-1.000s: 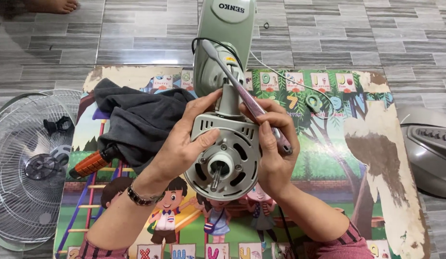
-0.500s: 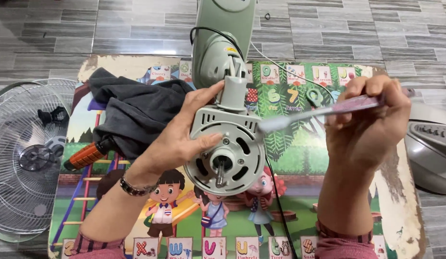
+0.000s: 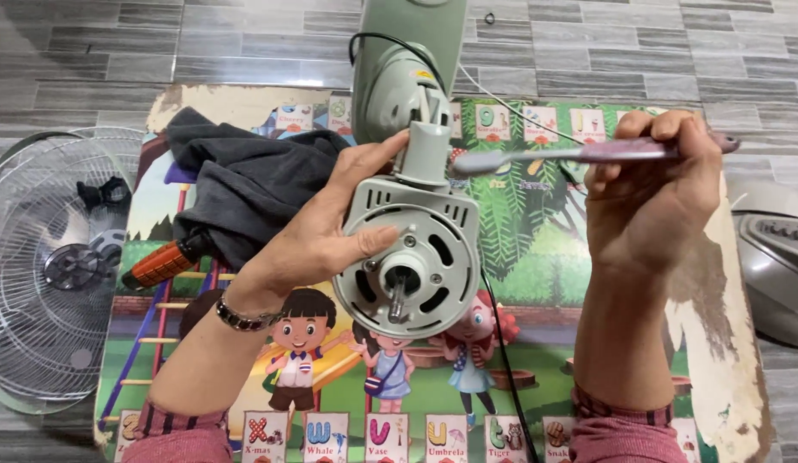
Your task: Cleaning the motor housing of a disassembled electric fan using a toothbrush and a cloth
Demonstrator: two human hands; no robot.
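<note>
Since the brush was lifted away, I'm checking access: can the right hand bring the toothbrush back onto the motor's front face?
Probably yes. The right hand holds the toothbrush in the air beside the fan motor, bristles toward it, nothing between. The left hand grips only the motor's left side, leaving the front face and shaft uncovered.

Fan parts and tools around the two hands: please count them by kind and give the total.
Fan motors: 1, gripped by the left hand, motor
Toothbrushes: 1, in the right hand, toothbrush
Wire fan grilles: 1
Orange-handled tools: 1
Dark cloths: 1
Total: 5
</note>
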